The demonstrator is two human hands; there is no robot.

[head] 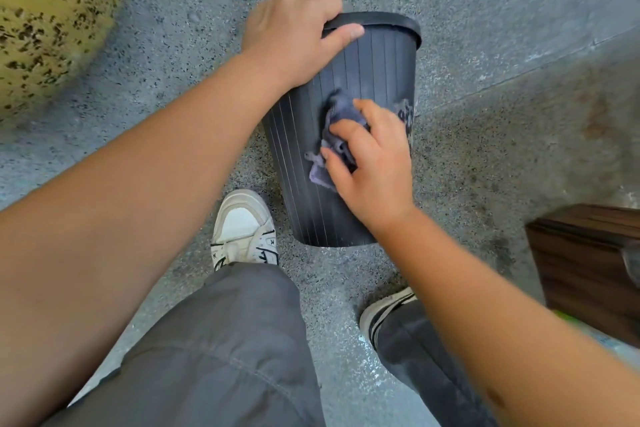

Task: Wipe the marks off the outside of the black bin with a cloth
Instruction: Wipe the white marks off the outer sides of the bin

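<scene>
A black ribbed bin (377, 69) lies tilted on the speckled floor, its rim pointing away from me. My left hand (294, 35) grips the rim at the far end, thumb across the bin's outer wall. My right hand (370, 163) presses a crumpled grey-purple cloth (337, 121) against the bin's side, fingers curled over it. A pale smeared mark (407, 118) shows on the bin's right side, just beyond my right hand.
My two feet in white sneakers (244, 229) stand close before the bin's base. A dark wooden box (585, 267) sits at the right. A yellow speckled surface (45, 14) fills the upper left. A raised floor step runs along the right.
</scene>
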